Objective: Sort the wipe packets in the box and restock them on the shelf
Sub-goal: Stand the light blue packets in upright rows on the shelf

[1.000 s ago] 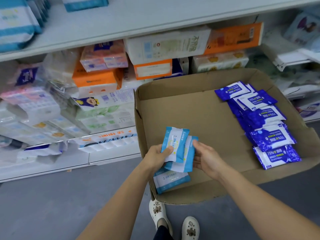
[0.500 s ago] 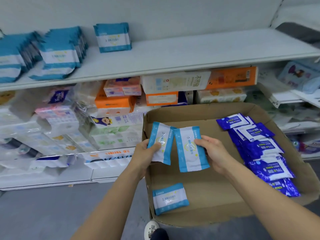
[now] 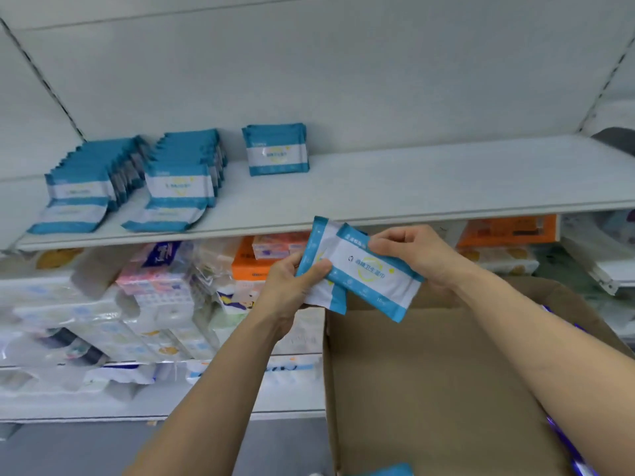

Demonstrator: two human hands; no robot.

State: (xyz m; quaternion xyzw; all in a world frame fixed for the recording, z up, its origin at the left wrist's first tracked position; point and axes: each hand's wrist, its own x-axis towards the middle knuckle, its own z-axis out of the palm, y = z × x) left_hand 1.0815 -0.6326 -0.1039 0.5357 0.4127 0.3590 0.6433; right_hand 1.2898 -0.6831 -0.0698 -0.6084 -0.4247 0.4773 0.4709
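Note:
My left hand (image 3: 295, 286) grips a teal and white wipe packet (image 3: 318, 266) by its lower left side. My right hand (image 3: 412, 252) pinches a second teal packet (image 3: 372, 273) that overlaps the first. Both packets are raised above the cardboard box (image 3: 429, 389), just below the front edge of the white shelf (image 3: 412, 187). On that shelf stand two rows of matching teal packets (image 3: 182, 180) at the left and a short stack (image 3: 275, 151) nearer the middle. Another teal packet (image 3: 388, 470) peeks in at the bottom edge, inside the box.
Dark blue wipe packets (image 3: 567, 448) lie along the box's right side, mostly hidden by my right forearm. Lower shelves hold tissue packs (image 3: 154, 280) and orange boxes (image 3: 508, 230). The right half of the white shelf is bare. Grey floor lies at bottom left.
Both hands have risen with the two teal packets from inside the box to the shelf's front edge, and the packets now overlap. My view has tilted up to the shelf.

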